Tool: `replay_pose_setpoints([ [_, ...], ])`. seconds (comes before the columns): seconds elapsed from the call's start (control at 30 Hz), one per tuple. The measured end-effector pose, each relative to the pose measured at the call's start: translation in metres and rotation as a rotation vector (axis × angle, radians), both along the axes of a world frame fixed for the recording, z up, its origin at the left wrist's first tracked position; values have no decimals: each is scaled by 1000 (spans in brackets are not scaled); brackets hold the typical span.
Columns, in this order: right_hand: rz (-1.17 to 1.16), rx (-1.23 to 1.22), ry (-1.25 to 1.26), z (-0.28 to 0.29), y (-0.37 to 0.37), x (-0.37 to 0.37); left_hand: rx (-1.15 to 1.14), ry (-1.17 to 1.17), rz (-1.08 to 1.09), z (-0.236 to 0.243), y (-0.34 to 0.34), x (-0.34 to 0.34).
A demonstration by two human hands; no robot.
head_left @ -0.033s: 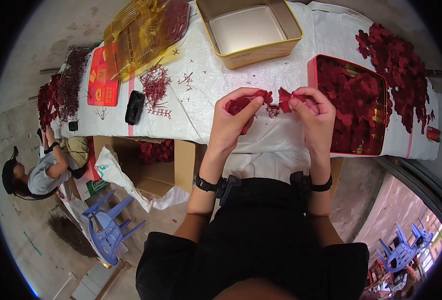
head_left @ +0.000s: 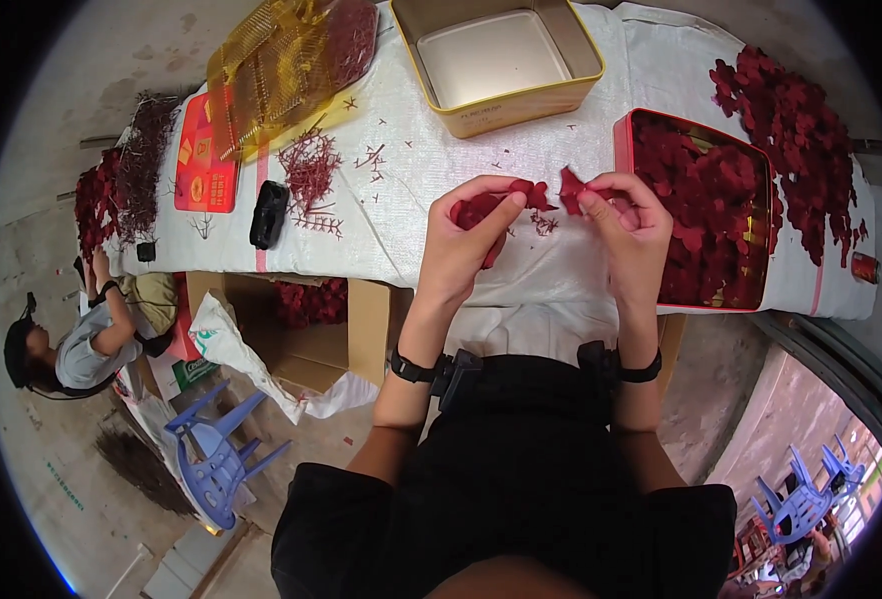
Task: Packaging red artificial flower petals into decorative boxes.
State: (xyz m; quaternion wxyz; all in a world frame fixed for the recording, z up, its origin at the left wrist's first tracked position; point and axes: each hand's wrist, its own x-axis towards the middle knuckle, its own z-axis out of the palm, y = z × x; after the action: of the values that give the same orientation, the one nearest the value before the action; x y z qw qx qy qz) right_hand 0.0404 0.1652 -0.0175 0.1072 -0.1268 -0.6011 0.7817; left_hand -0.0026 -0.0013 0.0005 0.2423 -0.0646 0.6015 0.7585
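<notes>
Dark red fabric petals (head_left: 476, 213) are bunched in my left hand (head_left: 453, 250), whose thumb and forefinger pinch one at the tip. My right hand (head_left: 635, 238) pinches another dark red petal (head_left: 572, 192) between thumb and fingers, a small gap away from the left hand's petals. Just below the two fingertips, a small tangle of red stem bits (head_left: 543, 224) lies on the white woven sheet (head_left: 381, 190). Close by my right hand stands a red tin (head_left: 767, 215) filled with loose red petals (head_left: 706, 200).
An open gold tin (head_left: 496, 60) stands at the back. Left are a heap of red stems (head_left: 309, 170), a black object (head_left: 268, 215), a red box lid (head_left: 204, 165) and amber plastic trays (head_left: 281, 70). Petals (head_left: 791, 130) pile far right. A cardboard box (head_left: 369, 324) sits below; a person (head_left: 91, 344) works left.
My right hand has shifted very slightly to the right, and its petal has turned a little, widening the gap to the left hand. The left hand has not visibly moved.
</notes>
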Motion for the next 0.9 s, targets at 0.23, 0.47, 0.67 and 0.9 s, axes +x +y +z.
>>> replay_pose_setpoints([
  [0.23, -33, 21, 89, -2, -16, -3, 18, -17, 21, -1, 5, 3],
  [0.47, -68, -111, 29, -7, -13, -8, 72, -12, -43, 0, 2, 1],
  [0.67, 27, -208, -40, -7, -17, -8, 312, -88, -142, -2, -3, -1],
  [0.9, -13, -124, -43, -13, -14, -7, -25, 187, -12, -4, 5, 2],
])
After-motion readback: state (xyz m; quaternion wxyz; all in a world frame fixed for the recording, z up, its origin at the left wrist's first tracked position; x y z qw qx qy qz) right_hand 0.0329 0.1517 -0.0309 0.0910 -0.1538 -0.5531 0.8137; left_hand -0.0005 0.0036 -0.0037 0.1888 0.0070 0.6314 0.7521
